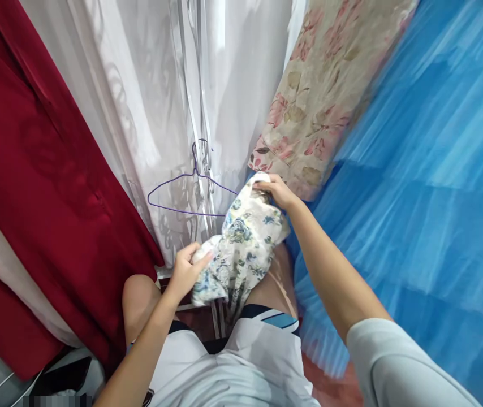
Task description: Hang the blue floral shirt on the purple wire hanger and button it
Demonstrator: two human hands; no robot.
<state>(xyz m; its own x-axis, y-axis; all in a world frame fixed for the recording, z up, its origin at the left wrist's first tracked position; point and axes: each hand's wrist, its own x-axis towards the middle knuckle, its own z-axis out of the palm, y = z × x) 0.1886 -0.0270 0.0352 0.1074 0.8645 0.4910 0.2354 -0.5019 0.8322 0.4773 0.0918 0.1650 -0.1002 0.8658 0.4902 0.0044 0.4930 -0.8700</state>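
Observation:
Stretched between my two hands is a white garment with a blue and green flower print [241,237], its lower part hanging over my lap. My left hand [187,268] is closed on its lower left edge, thumb on top. At the upper right edge, my right hand [276,191] grips the cloth with bent fingers. Just behind the garment hangs a purple hanger [173,178], its hook on white straps [202,102]; the garment covers the hanger's right end. The exact kind of garment cannot be made out.
White curtain-like cloth [139,85] hangs ahead. Dark red cloth [55,158] drapes at the left. To the right hang a beige cloth with pink flowers [309,113] and a blue layered tulle skirt [415,215]. A dark phone-like object [65,374] lies at the lower left near white cables.

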